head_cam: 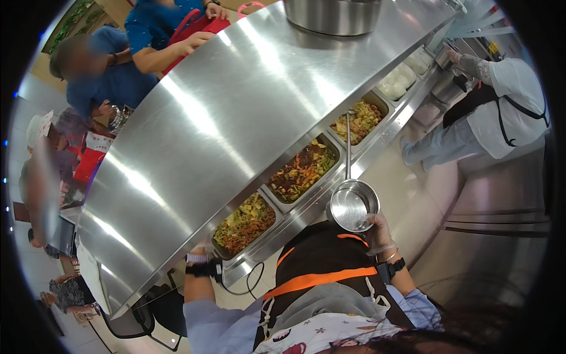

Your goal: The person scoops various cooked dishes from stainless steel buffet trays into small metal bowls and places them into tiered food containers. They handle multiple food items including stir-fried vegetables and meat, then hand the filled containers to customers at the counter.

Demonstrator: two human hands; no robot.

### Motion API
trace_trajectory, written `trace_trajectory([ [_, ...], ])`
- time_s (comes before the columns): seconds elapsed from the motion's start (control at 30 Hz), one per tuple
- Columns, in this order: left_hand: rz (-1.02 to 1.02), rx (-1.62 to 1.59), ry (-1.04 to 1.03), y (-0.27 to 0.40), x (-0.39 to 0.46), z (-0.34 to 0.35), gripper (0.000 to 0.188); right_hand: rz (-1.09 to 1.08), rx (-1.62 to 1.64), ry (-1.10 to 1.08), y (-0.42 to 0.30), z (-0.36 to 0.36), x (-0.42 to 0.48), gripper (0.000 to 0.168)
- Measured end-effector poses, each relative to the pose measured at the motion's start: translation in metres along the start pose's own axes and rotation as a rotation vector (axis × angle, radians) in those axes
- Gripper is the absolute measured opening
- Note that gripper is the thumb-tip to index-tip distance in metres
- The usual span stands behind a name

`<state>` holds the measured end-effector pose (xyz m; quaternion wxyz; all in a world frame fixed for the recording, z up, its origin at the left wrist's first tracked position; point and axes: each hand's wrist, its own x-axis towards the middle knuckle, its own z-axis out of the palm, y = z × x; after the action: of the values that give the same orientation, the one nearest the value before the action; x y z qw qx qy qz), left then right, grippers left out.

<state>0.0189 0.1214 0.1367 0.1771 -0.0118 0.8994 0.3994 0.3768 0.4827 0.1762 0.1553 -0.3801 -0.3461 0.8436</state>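
My right hand [378,228], in a clear plastic glove, grips the near rim of a round stainless steel pot [349,207] in front of my apron. No food shows inside the pot. A long steel handle [348,148] runs from the pot's far rim to the food in a tray; I cannot tell whether it is joined to the pot. My left hand [202,248] reaches under the counter's edge beside the nearest food tray [278,220], its fingers hidden. Further along are a tray of dark sauced vegetables [305,168] and a tray of chopped cabbage mix [365,119].
A wide steel counter top [212,124] overhangs the trays, with a large steel pot [334,17] on it. Filled pale bags [395,84] sit at the far end. People with red bags [88,157] stand across the counter. A co-worker [508,101] stands at right. A black chair [163,309] is lower left.
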Motion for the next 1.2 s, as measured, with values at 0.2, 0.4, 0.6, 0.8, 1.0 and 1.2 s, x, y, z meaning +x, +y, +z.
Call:
trace_trajectory([
  [0.2,0.514,0.354,-0.220,0.081,-0.071,0.052,0.044,0.023,0.028,0.076,-0.018,-0.037,0.027,0.075],
  [0.4,0.443,0.653,-0.364,0.125,-0.042,0.194,0.065,-0.019,-0.048,0.019,-0.058,-0.059,0.070,0.076],
  [0.6,-0.067,-0.139,-0.685,0.093,-0.042,0.235,0.027,-0.082,-0.167,-0.083,-0.114,-0.060,0.100,0.078],
  [0.8,-0.570,-0.956,-0.759,0.102,-0.082,0.177,0.022,-0.012,-0.271,-0.112,-0.135,-0.048,0.132,0.075],
  [1.0,-0.542,-1.098,-0.756,0.088,-0.102,0.158,0.035,0.082,-0.466,-0.120,-0.132,-0.008,0.168,0.077],
  [1.2,-0.569,-1.064,-0.638,0.106,-0.111,0.136,0.013,0.042,-0.559,-0.118,-0.107,0.026,0.203,0.074],
])
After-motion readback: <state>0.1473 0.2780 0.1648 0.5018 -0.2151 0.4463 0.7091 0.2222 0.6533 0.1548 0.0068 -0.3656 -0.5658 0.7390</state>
